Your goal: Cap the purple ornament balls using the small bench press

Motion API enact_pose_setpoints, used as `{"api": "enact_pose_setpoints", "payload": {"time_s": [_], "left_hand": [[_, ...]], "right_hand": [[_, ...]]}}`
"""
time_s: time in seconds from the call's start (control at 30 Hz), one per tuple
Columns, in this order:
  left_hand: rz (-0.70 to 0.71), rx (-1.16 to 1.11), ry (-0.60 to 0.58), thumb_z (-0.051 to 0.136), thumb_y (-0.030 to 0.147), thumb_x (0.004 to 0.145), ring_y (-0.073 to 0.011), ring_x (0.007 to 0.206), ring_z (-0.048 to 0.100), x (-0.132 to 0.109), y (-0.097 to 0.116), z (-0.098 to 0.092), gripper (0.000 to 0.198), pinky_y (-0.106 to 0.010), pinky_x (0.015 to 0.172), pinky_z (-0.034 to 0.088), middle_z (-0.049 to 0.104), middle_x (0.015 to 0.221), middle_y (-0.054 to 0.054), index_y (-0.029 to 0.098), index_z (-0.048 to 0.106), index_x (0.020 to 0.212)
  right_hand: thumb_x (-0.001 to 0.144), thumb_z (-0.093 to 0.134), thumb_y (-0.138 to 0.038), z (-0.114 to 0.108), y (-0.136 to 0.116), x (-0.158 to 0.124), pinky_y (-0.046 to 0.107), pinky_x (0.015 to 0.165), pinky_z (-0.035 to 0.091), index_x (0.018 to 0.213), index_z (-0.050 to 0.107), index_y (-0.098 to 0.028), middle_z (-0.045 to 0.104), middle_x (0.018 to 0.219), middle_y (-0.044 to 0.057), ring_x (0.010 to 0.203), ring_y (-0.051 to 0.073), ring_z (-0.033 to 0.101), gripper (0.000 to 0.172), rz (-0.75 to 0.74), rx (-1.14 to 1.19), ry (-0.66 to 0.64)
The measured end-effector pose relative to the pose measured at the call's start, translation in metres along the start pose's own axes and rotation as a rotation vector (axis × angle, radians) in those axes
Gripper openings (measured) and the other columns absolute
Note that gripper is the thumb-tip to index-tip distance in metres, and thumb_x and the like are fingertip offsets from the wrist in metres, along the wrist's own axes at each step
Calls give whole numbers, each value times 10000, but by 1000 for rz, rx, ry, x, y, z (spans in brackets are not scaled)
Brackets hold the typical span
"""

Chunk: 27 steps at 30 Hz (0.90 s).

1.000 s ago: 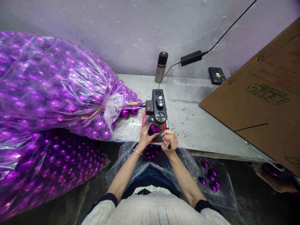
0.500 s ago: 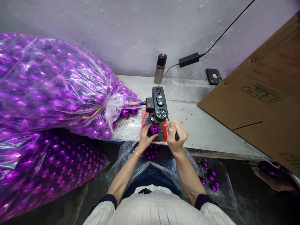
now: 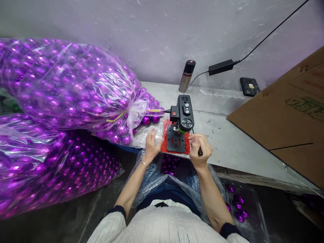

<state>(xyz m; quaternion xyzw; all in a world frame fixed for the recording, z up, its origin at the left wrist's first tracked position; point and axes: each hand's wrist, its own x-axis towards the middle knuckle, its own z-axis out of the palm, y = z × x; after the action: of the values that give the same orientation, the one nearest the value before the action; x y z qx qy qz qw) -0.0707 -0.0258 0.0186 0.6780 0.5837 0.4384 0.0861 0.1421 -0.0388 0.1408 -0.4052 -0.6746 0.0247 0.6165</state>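
A small black press machine (image 3: 186,113) stands on the table over a red sheet (image 3: 165,141), with a slotted black base plate (image 3: 176,143) and no ball on it. My right hand (image 3: 201,150) is closed around the machine's black lever handle (image 3: 200,152) at its right side. My left hand (image 3: 152,146) hovers left of the base plate with fingers apart and nothing in it. Shiny purple ball ornaments (image 3: 146,120) lie at the mouth of the tied bag, beyond my left hand. More purple balls (image 3: 170,163) sit in clear plastic over my lap.
Large clear bags of purple balls (image 3: 63,84) fill the left side. Behind the machine stand a spray can (image 3: 186,76), a black power adapter (image 3: 222,66) and a phone (image 3: 249,86). At right are a cardboard box (image 3: 286,114) and, below, a clear tray (image 3: 258,209) holding several balls.
My left hand has moved left off the base plate and opened. The purple ball it held there is gone from the plate. My right hand stays on the lever; the view has shifted left.
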Motion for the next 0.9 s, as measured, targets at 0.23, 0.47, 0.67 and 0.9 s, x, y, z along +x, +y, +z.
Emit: {"api": "enact_pose_setpoints", "payload": {"time_s": [0.23,0.47,0.67,0.9], "left_hand": [[-165,320,-153,480,36,849,-393,1304,562,104,-36,-18,585,-559,1043,510,536,1468,-253,118,532,1425],[-181,328,-193,572,72,832,-425,1202,615,115,-26,-20,532,-556,984,519,595,1330,-268,89,564,1364],[-336,-146,-40,734,387,844,-349,1175,671,81,-11,-50,548,-487,999,558,647,1304,-170,170,594,1327],[-827,-1146,-209,614,529,939,-235,919,767,31,16,-44,441,-386,832,642,761,1127,-113,200,643,1232]], "right_hand": [[987,445,-165,1,0,0,320,642,495,723,548,-229,629,692,14,696,168,654,291,-30,-21,2],[976,455,-132,-1,0,0,312,653,495,725,540,-227,634,712,14,715,162,651,281,-34,-17,-13],[967,452,-105,-2,-2,2,304,658,484,740,535,-226,628,718,9,711,158,643,271,-53,-10,-30],[974,449,-120,0,1,-1,307,662,481,748,542,-227,625,712,5,717,159,648,267,-49,0,-8]]}}
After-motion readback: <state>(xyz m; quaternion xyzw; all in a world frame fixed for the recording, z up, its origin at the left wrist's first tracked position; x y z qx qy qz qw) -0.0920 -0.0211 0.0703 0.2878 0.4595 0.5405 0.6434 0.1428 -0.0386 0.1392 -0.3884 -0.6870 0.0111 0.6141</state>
